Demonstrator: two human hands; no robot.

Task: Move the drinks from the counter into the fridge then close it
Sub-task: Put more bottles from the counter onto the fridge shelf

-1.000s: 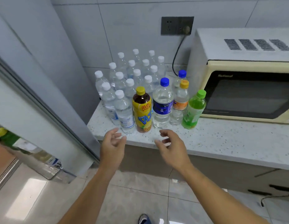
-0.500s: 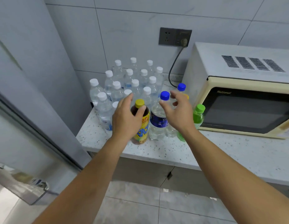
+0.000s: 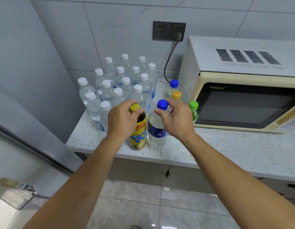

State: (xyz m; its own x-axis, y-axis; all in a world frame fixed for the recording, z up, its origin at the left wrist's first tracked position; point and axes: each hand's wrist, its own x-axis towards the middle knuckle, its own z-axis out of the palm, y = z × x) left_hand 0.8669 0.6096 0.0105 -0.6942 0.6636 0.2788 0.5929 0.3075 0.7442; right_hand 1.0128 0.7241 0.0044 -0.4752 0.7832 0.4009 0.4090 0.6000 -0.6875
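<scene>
Sixteen small clear water bottles with white caps (image 3: 126, 80) stand packed together at the counter's back left corner, against the tiled wall. In front of them, at the counter's front edge, stand two larger bottles side by side: a yellow-labelled tea bottle (image 3: 138, 133) with a yellow cap, and a clear bottle with a blue label and blue cap (image 3: 156, 129). Behind these, beside the microwave, are three more: a blue-capped bottle (image 3: 174, 85), an orange-capped bottle (image 3: 176, 95) and a green bottle with a green cap (image 3: 193, 109). That makes five coloured-cap drinks in all.

The left hand (image 3: 122, 119) is curled round the neck of the tea bottle, thumb and fingers closing just under the yellow cap. The right hand (image 3: 178, 119) pinches the blue cap of the clear bottle between thumb and fingertips. Both bottles stand upright on the counter.

The counter (image 3: 226, 146) is pale speckled stone. A cream microwave (image 3: 242, 90) with a dark door sits along its right side, its cord running up to a dark wall socket (image 3: 169, 31). The wall is grey-white tile and the floor is glossy pale tile. At the left edge of the view a grey fridge door (image 3: 27, 162) stands open, with a clear door shelf at its lower end.

The green and orange-capped bottles are mostly hidden behind the right hand, and the rear water bottles hide one another's bodies. The microwave is cut off at the right.
</scene>
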